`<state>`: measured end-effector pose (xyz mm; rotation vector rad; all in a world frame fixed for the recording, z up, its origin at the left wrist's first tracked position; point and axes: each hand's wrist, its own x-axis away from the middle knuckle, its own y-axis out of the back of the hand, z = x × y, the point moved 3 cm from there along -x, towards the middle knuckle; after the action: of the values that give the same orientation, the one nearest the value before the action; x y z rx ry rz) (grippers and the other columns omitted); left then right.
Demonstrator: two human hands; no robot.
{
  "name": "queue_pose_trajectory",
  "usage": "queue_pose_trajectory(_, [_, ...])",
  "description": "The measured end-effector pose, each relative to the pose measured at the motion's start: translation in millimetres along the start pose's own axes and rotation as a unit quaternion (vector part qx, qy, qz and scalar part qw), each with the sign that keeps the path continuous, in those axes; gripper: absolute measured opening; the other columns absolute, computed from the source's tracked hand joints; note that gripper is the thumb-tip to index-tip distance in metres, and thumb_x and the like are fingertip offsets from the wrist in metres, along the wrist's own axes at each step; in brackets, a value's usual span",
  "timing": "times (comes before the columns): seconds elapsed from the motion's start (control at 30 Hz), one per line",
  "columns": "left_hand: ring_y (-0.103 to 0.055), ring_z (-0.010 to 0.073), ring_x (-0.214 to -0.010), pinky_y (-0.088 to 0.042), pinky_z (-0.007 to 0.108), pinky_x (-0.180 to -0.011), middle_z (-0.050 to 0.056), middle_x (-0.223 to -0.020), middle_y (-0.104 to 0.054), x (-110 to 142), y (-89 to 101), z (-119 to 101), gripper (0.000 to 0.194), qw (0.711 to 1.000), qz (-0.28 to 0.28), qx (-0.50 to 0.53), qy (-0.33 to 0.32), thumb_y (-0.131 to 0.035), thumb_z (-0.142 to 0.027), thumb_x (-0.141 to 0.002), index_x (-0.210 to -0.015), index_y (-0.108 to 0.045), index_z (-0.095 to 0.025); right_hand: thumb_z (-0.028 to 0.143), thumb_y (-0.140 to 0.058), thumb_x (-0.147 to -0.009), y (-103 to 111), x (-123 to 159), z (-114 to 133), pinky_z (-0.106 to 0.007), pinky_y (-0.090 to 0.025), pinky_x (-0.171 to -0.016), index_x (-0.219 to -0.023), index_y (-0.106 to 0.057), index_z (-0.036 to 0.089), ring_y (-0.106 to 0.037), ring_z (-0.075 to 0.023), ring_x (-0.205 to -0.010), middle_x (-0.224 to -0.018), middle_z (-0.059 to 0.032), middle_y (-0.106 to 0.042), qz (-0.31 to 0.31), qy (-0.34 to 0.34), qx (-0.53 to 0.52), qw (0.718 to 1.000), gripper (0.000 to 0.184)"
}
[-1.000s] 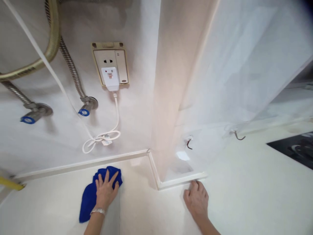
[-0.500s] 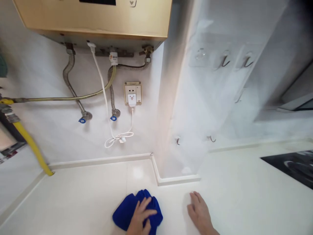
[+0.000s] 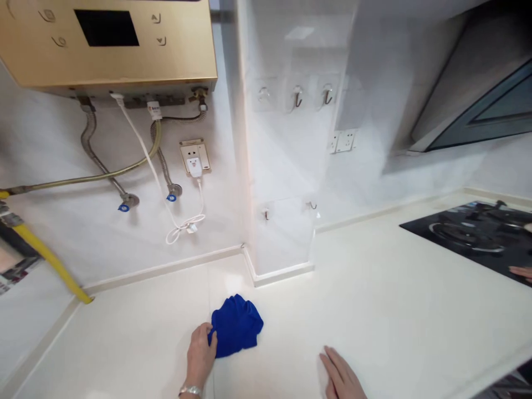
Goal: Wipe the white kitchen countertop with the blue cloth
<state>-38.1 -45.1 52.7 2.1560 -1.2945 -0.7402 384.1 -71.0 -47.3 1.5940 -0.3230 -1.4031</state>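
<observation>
A crumpled blue cloth (image 3: 236, 326) lies on the white countertop (image 3: 286, 338). My left hand (image 3: 200, 352) is at its left edge, thumb and fingers closed on the fabric there; a metal band circles the wrist. To the right, apart from the cloth, my right hand (image 3: 341, 374) rests palm down on the counter with its fingers stretched out and nothing in them.
A gold water heater (image 3: 174, 61) hangs above, with hoses, valves and a white cord beneath. A wall column with hooks (image 3: 282, 244) juts out behind the counter. Right of it are a black gas hob (image 3: 453, 230), another person's hand (image 3: 521, 272) and a range hood (image 3: 461, 83).
My left hand has gone from lying over the cloth with spread fingers to gripping its left edge. The view has swung right, bringing more of the hob and another person's hand into sight.
</observation>
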Motion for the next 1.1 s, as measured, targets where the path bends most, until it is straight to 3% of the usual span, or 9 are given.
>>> queue_pose_trajectory(0.17, [-0.066,0.0266,-0.081,-0.055,0.050,-0.086,0.006,-0.082,-0.067,10.5,10.5,-21.6,0.029,0.998,0.014,0.053,0.033,-0.046,-0.050,-0.080,-0.087,-0.056,-0.024,0.019,-0.045,-0.088,3.6,-10.0,4.5,-0.034,-0.052,-0.100,-0.137,-0.049,0.018,-0.052,-0.0218,-0.130,-0.142,-0.0083,-0.056,-0.030,0.004,0.029,0.999,0.049])
queue_pose_trajectory(0.37, [-0.069,0.0258,-0.097,-0.057,0.042,-0.088,0.010,-0.099,-0.072,11.1,36.9,-35.9,0.056,0.979,-0.037,0.160,0.117,-0.045,-0.073,-0.077,-0.099,-0.055,-0.021,0.018,-0.043,-0.088,6.0,-10.9,8.2,-0.037,-0.051,-0.100,-0.133,-0.051,0.017,-0.052,-0.0225,-0.128,-0.141,-0.0093,-0.056,-0.005,-0.028,0.022,0.999,0.046])
queue_pose_trajectory(0.47, [-0.070,0.0249,-0.097,-0.058,0.039,-0.090,0.009,-0.100,-0.074,32.1,42.4,-23.4,0.055,0.975,0.021,0.184,0.126,-0.049,-0.072,-0.075,-0.098,-0.058,-0.022,0.018,-0.043,-0.089,8.9,-10.7,9.0,-0.039,-0.049,-0.104,-0.136,-0.049,0.018,-0.050,-0.0227,-0.131,-0.143,-0.0095,-0.053,0.020,-0.049,0.003,0.999,0.047])
queue_pose_trajectory(0.6, [-0.070,0.0263,-0.098,-0.054,0.044,-0.096,0.007,-0.098,-0.076,69.5,68.1,14.1,0.027,0.971,0.183,-0.055,0.140,-0.050,-0.046,-0.077,-0.087,-0.067,-0.027,0.016,-0.042,-0.088,12.0,-12.2,9.7,-0.041,-0.048,-0.106,-0.135,-0.049,0.018,-0.048,-0.0234,-0.132,-0.144,-0.0103,-0.052,0.039,-0.062,-0.013,0.997,0.047])
queue_pose_trajectory(0.67, [-0.070,0.0271,-0.098,-0.055,0.047,-0.091,0.007,-0.108,-0.075,77.5,91.2,22.9,0.033,0.963,0.138,-0.177,0.148,-0.038,-0.041,-0.085,-0.093,-0.068,-0.028,0.015,-0.042,-0.087,12.1,-13.1,10.1,-0.042,-0.048,-0.106,-0.134,-0.050,0.017,-0.048,-0.0242,-0.131,-0.143,-0.0107,-0.052,0.052,-0.073,-0.014,0.996,0.048])
queue_pose_trajectory(0.73, [-0.071,0.0257,-0.099,-0.056,0.044,-0.087,0.007,-0.118,-0.073,75.8,102.4,15.5,0.038,0.972,0.071,-0.187,0.124,-0.032,-0.042,-0.089,-0.102,-0.066,-0.029,0.015,-0.042,-0.087,11.7,-13.7,11.0,-0.044,-0.047,-0.105,-0.134,-0.050,0.018,-0.048,-0.0253,-0.131,-0.143,-0.0107,-0.052,0.066,-0.084,-0.012,0.994,0.048])
queue_pose_trajectory(0.8, [-0.072,0.0223,-0.095,-0.058,0.039,-0.085,0.006,-0.114,-0.074,66.2,91.7,-0.6,0.037,0.988,0.048,-0.125,0.075,-0.036,-0.046,-0.090,-0.106,-0.065,-0.029,0.016,-0.043,-0.086,11.3,-13.8,12.3,-0.045,-0.048,-0.104,-0.134,-0.050,0.018,-0.048,-0.0260,-0.131,-0.144,-0.0105,-0.052,0.076,-0.091,-0.012,0.993,0.049])
queue_pose_trajectory(0.93, [-0.071,0.0210,-0.098,-0.058,0.040,-0.094,0.006,-0.105,-0.077,39.6,30.3,-26.0,0.035,0.994,0.067,-0.065,-0.061,-0.039,-0.042,-0.092,-0.101,-0.069,-0.026,0.017,-0.042,-0.087,10.9,-12.2,13.1,-0.045,-0.048,-0.104,-0.134,-0.051,0.018,-0.049,-0.0258,-0.130,-0.144,-0.0111,-0.052,0.077,-0.093,-0.016,0.993,0.048])
queue_pose_trajectory(1.1, [-0.067,0.0292,-0.113,-0.052,0.056,-0.105,0.013,-0.113,-0.075,33.9,-13.4,-13.4,0.039,0.993,0.025,-0.075,-0.084,-0.036,-0.034,-0.092,-0.102,-0.072,-0.020,0.017,-0.042,-0.087,8.8,-10.1,9.9,-0.042,-0.049,-0.105,-0.134,-0.051,0.019,-0.050,-0.0240,-0.130,-0.143,-0.0104,-0.053,0.047,-0.075,-0.017,0.996,0.047])
